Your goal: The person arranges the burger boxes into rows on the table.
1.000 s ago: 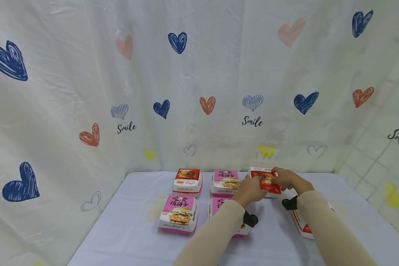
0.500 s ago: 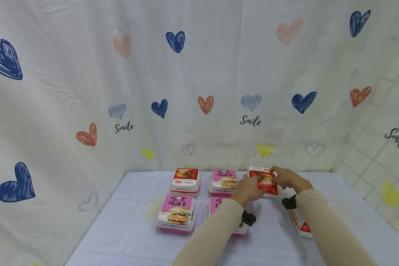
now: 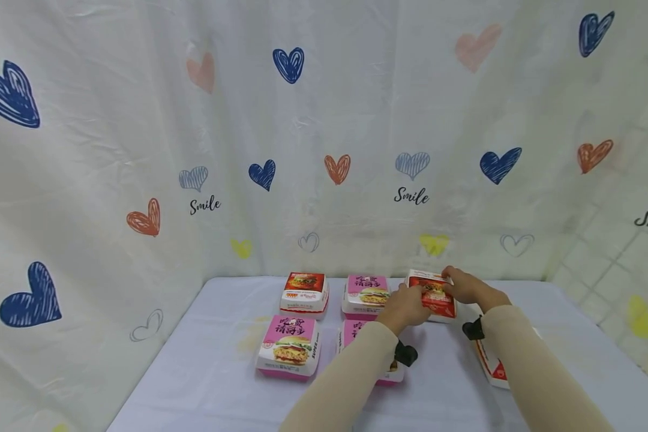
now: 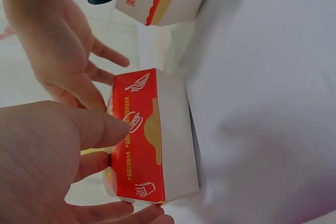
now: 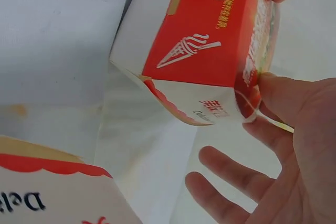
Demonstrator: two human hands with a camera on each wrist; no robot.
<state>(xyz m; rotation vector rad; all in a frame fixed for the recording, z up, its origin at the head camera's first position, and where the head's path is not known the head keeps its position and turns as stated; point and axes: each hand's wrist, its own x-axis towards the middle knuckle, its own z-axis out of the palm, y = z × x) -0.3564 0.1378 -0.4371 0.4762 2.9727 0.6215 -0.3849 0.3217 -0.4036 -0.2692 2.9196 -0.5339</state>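
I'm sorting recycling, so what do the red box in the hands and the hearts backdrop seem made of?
Red box: probably printed paperboard, lightly glossy, judging by its sharp folds. Hearts backdrop: thin plastic or coated fabric, perhaps, given its soft sheen and creases.

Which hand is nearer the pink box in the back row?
Left. The left hand is just right of that pink box, at the left side of the red box; the right hand is farther right, at the red box's right.
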